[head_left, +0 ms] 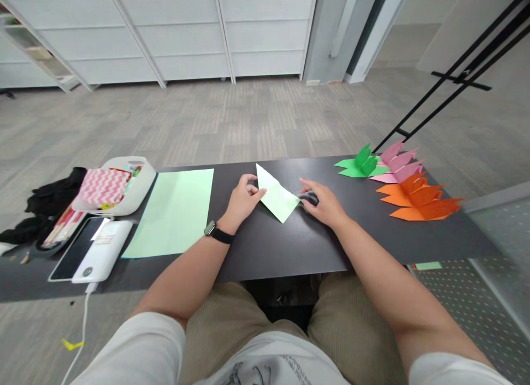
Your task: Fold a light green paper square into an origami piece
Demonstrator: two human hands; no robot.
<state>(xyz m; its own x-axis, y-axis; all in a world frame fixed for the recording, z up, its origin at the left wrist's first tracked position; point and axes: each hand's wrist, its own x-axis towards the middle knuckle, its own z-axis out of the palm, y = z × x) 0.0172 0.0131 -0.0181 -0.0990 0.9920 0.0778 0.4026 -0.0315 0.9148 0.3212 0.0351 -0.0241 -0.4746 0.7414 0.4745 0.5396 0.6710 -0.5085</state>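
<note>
A folded piece of pale green paper is between my two hands, just over the dark tabletop. One long point of it rises toward the far side, and a lower corner points at me. My left hand, with a watch on its wrist, pinches the paper's left edge between thumb and fingers. At the right corner, the thumb and a finger of my right hand close on the paper, while the index finger stretches forward. A dark grey patch shows between these right fingers; what it is I cannot make out.
Pale green sheets lie left of my hands. Farther left are a white basket, a white power bank with a cable, and a phone. Green, pink and orange folded paper flowers stand at the right.
</note>
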